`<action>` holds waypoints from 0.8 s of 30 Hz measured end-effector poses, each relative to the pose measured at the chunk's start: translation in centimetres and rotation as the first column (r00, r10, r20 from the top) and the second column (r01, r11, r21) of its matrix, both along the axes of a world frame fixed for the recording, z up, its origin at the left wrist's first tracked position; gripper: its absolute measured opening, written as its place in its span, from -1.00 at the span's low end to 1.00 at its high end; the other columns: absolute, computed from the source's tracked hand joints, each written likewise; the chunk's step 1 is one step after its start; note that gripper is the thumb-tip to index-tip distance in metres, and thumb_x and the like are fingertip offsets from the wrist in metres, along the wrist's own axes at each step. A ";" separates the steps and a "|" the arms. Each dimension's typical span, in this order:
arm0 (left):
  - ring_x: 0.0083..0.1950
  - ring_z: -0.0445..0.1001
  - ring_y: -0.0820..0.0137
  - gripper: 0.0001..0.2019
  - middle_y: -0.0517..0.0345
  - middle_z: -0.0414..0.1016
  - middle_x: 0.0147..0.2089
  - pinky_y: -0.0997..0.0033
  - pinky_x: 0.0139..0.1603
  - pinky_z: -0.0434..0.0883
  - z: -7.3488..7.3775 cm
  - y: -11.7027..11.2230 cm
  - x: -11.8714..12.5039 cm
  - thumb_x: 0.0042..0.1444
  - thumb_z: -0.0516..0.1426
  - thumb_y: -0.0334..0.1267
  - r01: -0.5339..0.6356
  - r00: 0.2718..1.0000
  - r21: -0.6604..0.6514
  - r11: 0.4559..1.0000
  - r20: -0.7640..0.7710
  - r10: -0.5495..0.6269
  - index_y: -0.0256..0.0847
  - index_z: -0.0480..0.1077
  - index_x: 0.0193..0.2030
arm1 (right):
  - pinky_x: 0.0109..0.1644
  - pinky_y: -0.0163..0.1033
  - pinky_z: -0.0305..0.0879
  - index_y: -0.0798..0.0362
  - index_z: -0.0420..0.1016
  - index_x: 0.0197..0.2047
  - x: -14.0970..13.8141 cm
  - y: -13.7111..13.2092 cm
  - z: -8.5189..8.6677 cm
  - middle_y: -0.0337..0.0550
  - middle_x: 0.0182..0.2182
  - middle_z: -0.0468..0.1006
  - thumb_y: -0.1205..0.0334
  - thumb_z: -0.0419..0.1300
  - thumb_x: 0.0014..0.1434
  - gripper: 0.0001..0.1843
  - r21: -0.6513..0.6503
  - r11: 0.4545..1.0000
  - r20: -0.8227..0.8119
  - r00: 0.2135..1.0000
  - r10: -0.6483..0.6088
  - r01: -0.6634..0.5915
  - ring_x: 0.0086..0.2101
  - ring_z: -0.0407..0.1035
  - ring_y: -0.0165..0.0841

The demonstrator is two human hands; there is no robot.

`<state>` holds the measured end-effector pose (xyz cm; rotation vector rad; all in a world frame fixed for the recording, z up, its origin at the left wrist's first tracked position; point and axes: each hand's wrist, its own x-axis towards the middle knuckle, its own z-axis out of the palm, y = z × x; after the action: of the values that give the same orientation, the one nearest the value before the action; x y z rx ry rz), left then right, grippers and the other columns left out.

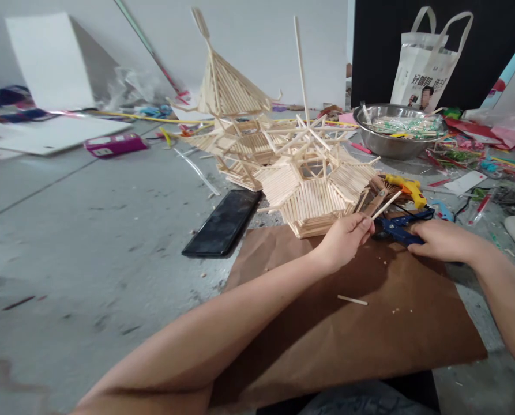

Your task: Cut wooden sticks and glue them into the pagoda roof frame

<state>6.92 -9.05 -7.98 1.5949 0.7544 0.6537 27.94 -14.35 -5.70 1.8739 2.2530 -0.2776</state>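
A thin pale wooden stick (387,204) is pinched in my left hand (348,236), pointing up and to the right. My right hand (441,239) is closed on the handles of a blue hand cutter (398,229), whose head lies close to the stick; whether they touch I cannot tell. Just behind my left hand stands a model roof section (318,199) made of wooden sticks. A pointed stick-built roof (233,86) and another stick section (248,141) stand farther back. One short cut stick (352,300) lies on the brown paper sheet (326,351) below my hands.
A black phone (222,223) lies left of the model. Behind my right hand is a yellow glue gun (406,187). Farther back are a metal bowl (395,147) of plastic-wrapped items and a white bag (428,69). A purple packet (116,145) lies at left; clutter covers the right.
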 end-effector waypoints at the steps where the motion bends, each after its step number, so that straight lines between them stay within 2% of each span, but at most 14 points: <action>1: -0.61 0.03 0.59 -0.73 0.36 0.07 -0.62 0.54 -0.57 0.03 -0.1 0.0 0.0 0.17 -0.08 -0.14 -0.002 1.000 0.002 1.000 0.001 0.002 -0.23 0.21 -0.46 | -0.42 -0.30 0.13 0.04 0.44 -0.33 0.4 0.2 0.5 -0.10 -0.38 0.56 0.11 0.04 0.10 -0.77 -0.030 0.999 -0.029 0.999 -0.045 0.045 -0.39 0.43 -0.31; 4: -0.59 0.08 0.60 -0.72 0.33 0.13 -0.60 0.56 -0.56 0.07 -0.3 0.0 0.0 0.17 -0.07 -0.11 -0.002 1.000 0.033 0.999 0.020 0.001 -0.24 0.22 -0.46 | -0.42 -0.29 0.14 0.04 0.43 -0.34 1.8 0.8 1.9 -0.13 -0.39 0.53 -0.03 0.03 0.09 -0.68 -0.088 0.986 -0.068 0.987 -0.147 0.141 -0.42 0.39 -0.32; 7: -0.59 0.09 0.61 -0.70 0.30 0.18 -0.57 0.57 -0.55 0.08 -0.5 -0.2 0.0 0.17 -0.07 -0.09 0.005 0.998 0.038 0.999 0.054 -0.007 -0.25 0.22 -0.46 | -0.44 -0.30 0.14 0.03 0.42 -0.34 3.4 0.5 3.2 -0.17 -0.42 0.50 -0.09 0.13 0.00 -0.65 -0.135 0.978 -0.161 0.970 -0.182 0.161 -0.45 0.35 -0.34; 9: -0.61 0.07 0.60 -0.69 0.33 0.15 -0.60 0.56 -0.56 0.07 -0.6 -0.4 0.0 0.18 -0.08 -0.08 0.000 0.998 0.038 0.999 0.055 -0.002 -0.24 0.23 -0.44 | -0.48 -0.32 0.14 0.03 0.41 -0.31 4.6 0.0 3.8 -0.21 -0.46 0.47 -0.09 0.16 -0.02 -0.64 -0.175 0.969 -0.289 0.932 -0.221 0.175 -0.49 0.33 -0.38; 11: -0.61 0.09 0.59 -0.69 0.33 0.14 -0.62 0.56 -0.55 0.11 -0.7 -0.5 0.1 0.19 -0.09 -0.07 -0.019 0.998 0.042 0.999 0.061 0.016 -0.24 0.24 -0.43 | -0.54 -0.33 0.11 0.03 0.39 -0.30 5.6 -0.6 4.3 -0.28 -0.55 0.41 -0.08 0.18 -0.01 -0.65 -0.215 0.954 -0.435 0.854 -0.284 0.208 -0.58 0.27 -0.44; 14: -0.50 0.21 0.55 -0.70 0.25 0.23 -0.49 0.52 -0.43 0.24 -0.7 -0.4 0.2 0.18 -0.07 -0.08 -0.059 0.993 0.088 0.994 0.106 0.050 -0.24 0.24 -0.44 | -0.61 -0.35 0.07 0.04 0.37 -0.35 6.4 -1.0 4.3 -0.37 -0.71 0.28 -0.04 0.20 -0.01 -0.69 -0.241 0.943 -0.664 0.671 -0.331 0.227 -0.71 0.16 -0.51; 16: -0.35 0.29 0.50 -0.71 0.15 0.33 -0.34 0.46 -0.26 0.30 -0.7 -0.3 0.1 0.18 -0.07 -0.11 -0.079 0.990 0.164 0.983 0.125 0.059 -0.24 0.24 -0.46 | -0.68 -0.37 0.00 0.04 0.36 -0.41 6.2 -0.9 3.8 -0.39 -0.77 0.26 -0.01 0.22 -0.05 -0.71 -0.240 0.943 -0.802 0.500 -0.326 0.231 -0.76 0.10 -0.53; 18: -0.17 0.33 0.44 -0.71 0.04 0.38 -0.16 0.40 -0.07 0.27 -0.6 -0.2 0.1 0.19 -0.07 -0.14 -0.085 0.990 0.237 0.968 0.127 0.056 -0.24 0.23 -0.48 | -0.75 -0.39 -0.10 0.04 0.35 -0.47 5.6 -0.6 3.1 -0.37 -0.79 0.26 0.00 0.24 -0.11 -0.72 -0.247 0.935 -0.892 0.316 -0.322 0.253 -0.79 0.04 -0.55; 20: -0.04 0.31 0.39 -0.71 -0.01 0.37 -0.04 0.37 0.04 0.21 -0.6 -0.2 0.0 0.19 -0.06 -0.14 -0.066 0.991 0.265 0.962 0.130 0.032 -0.24 0.23 -0.48 | -0.77 -0.39 -0.15 0.05 0.36 -0.50 4.6 -0.3 2.4 -0.35 -0.80 0.25 0.03 0.24 -0.14 -0.74 -0.263 0.927 -0.939 0.149 -0.309 0.266 -0.80 0.03 -0.55; 22: -0.08 0.33 0.39 -0.70 -0.02 0.37 -0.04 0.38 -0.03 0.26 -0.6 -0.3 0.0 0.19 -0.06 -0.10 -0.008 0.991 0.227 0.974 0.135 -0.023 -0.23 0.23 -0.46 | -0.76 -0.38 -0.14 0.06 0.37 -0.51 3.7 0.0 1.7 -0.35 -0.81 0.23 0.07 0.23 -0.14 -0.77 -0.255 0.933 -0.963 0.015 -0.268 0.253 -0.79 0.03 -0.55; 24: -0.22 0.34 0.44 -0.69 0.02 0.37 -0.14 0.41 -0.17 0.31 -0.6 -0.5 0.0 0.19 -0.07 -0.05 0.050 0.988 0.153 0.987 0.138 -0.072 -0.23 0.21 -0.44 | -0.74 -0.38 -0.11 0.06 0.38 -0.50 2.8 0.2 1.0 -0.34 -0.79 0.25 0.09 0.21 -0.11 -0.79 -0.246 0.937 -0.969 -0.078 -0.234 0.247 -0.78 0.05 -0.53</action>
<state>6.89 -9.59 -8.57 1.6802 0.5593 0.7854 30.71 -14.17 -4.69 2.3973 2.2879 -2.5432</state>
